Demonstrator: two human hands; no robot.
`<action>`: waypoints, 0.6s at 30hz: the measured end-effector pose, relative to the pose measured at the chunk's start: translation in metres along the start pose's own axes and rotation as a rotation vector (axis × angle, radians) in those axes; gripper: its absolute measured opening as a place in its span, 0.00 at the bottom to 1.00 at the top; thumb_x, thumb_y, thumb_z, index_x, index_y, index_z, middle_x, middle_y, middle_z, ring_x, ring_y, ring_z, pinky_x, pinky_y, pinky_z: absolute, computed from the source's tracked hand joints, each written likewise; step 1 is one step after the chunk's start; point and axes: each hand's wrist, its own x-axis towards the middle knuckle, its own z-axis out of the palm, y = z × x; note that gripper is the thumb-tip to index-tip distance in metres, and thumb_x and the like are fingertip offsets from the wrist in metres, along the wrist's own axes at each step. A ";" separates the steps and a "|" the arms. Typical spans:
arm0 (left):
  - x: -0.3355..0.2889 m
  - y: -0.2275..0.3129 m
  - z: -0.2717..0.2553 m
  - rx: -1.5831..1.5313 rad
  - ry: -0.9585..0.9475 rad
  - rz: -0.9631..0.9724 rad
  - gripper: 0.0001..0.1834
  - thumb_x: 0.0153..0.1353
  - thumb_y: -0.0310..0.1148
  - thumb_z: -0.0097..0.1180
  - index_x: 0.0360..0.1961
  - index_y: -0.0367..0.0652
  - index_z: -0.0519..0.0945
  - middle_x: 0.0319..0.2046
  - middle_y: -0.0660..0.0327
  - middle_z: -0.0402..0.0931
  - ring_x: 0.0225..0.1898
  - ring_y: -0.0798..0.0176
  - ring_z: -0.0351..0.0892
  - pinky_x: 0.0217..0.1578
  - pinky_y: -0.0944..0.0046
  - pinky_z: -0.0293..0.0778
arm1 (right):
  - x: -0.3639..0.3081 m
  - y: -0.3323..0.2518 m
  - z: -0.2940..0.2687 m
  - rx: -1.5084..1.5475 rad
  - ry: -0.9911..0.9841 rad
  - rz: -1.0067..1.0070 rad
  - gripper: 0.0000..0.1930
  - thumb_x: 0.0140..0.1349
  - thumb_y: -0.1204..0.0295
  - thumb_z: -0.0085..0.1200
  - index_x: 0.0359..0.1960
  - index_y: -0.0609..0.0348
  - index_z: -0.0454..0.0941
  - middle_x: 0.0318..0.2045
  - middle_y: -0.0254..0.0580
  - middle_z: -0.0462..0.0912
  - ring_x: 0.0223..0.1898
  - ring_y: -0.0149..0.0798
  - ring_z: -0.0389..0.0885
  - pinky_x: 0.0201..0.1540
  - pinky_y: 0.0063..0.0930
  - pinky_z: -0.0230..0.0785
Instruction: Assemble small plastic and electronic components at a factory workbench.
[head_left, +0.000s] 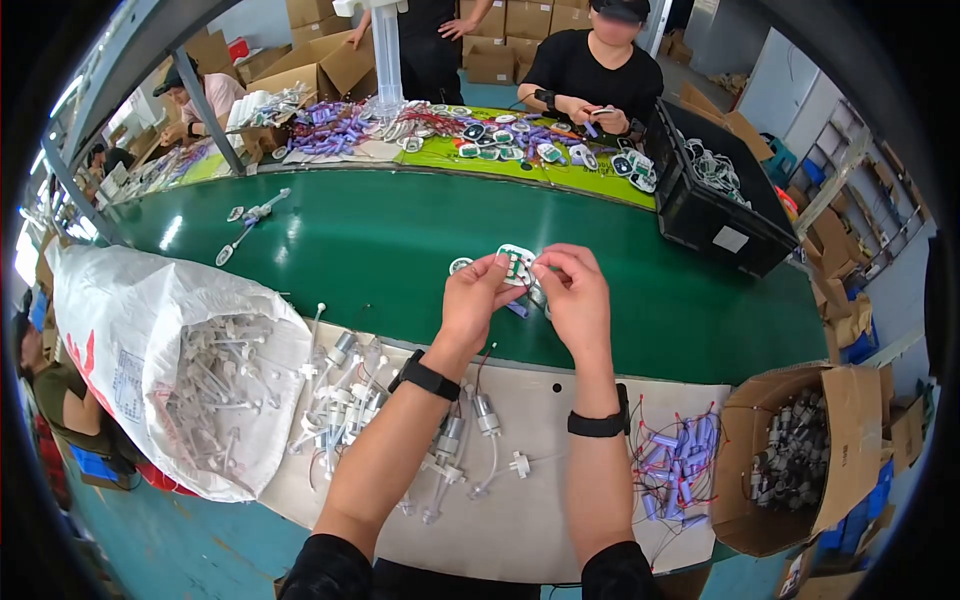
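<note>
Two forearms come up from the bottom edge, each with a black watch band at the wrist. Under them lies a grey board (560, 490) with little pump parts and tubes (350, 405) on the left side and a heap of purple cells with red wires (678, 465) on the right.

Both hands meet over the green belt (350, 240). The left hand (478, 298) pinches a small white plate (516, 264) with green marks, thumb and finger on its left edge. The right hand (572, 290) pinches at its right edge, fingers curled in close. A small purple piece seems to hang just under the plate, but it is too small to be sure.

To do this well, I think the plate should stay flat and steady in the left hand while the right hand does the fine work. Holding only the edges keeps fingers off the green marks. Thin wires bend and snap, so a soft pull is best. Keeping the hands low over the belt means a dropped piece will not fall far.

A white bag (150, 340) full of clear tubes sits to the left. A brown box (840, 430) of small grey parts sits to the right. Across the belt, another person in black works by a black crate (720, 215).
</note>
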 end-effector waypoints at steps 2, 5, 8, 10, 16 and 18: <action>0.000 -0.003 0.001 -0.037 0.001 0.005 0.13 0.71 0.34 0.53 0.47 0.33 0.77 0.37 0.60 0.81 0.37 0.69 0.82 0.44 0.66 0.83 | -0.001 0.002 0.004 -0.047 0.014 -0.008 0.05 0.60 0.77 0.60 0.37 0.64 0.84 0.46 0.38 0.79 0.32 0.28 0.78 0.37 0.21 0.73; -0.001 -0.005 0.002 -0.078 -0.004 0.019 0.14 0.71 0.35 0.53 0.48 0.32 0.77 0.36 0.61 0.80 0.35 0.71 0.81 0.43 0.68 0.83 | 0.000 0.006 0.006 -0.097 0.041 -0.044 0.05 0.59 0.76 0.61 0.36 0.63 0.84 0.49 0.40 0.78 0.33 0.31 0.79 0.38 0.24 0.73; -0.005 -0.003 0.008 -0.084 -0.010 0.029 0.15 0.71 0.35 0.53 0.49 0.32 0.76 0.37 0.60 0.80 0.36 0.71 0.81 0.43 0.68 0.83 | -0.001 0.009 0.007 -0.157 0.072 -0.138 0.05 0.59 0.76 0.61 0.36 0.62 0.84 0.50 0.45 0.77 0.36 0.41 0.81 0.39 0.33 0.74; -0.006 -0.004 0.010 -0.084 -0.009 0.034 0.15 0.71 0.35 0.53 0.49 0.32 0.76 0.37 0.60 0.80 0.36 0.70 0.82 0.43 0.68 0.83 | -0.001 0.010 0.008 -0.213 0.098 -0.207 0.05 0.59 0.76 0.61 0.35 0.61 0.84 0.51 0.45 0.77 0.39 0.44 0.80 0.41 0.35 0.74; -0.005 -0.006 0.010 -0.085 -0.043 0.053 0.15 0.71 0.33 0.53 0.51 0.31 0.76 0.39 0.59 0.80 0.38 0.70 0.82 0.44 0.69 0.83 | -0.003 -0.001 0.006 -0.180 0.068 -0.139 0.04 0.59 0.77 0.60 0.35 0.62 0.84 0.50 0.45 0.77 0.40 0.47 0.80 0.42 0.36 0.74; -0.003 -0.008 0.008 -0.075 -0.065 0.071 0.15 0.71 0.33 0.53 0.52 0.31 0.75 0.40 0.59 0.80 0.39 0.70 0.82 0.44 0.69 0.83 | -0.002 0.002 0.005 -0.196 0.071 -0.163 0.04 0.59 0.77 0.59 0.35 0.62 0.83 0.50 0.45 0.78 0.40 0.47 0.80 0.42 0.36 0.74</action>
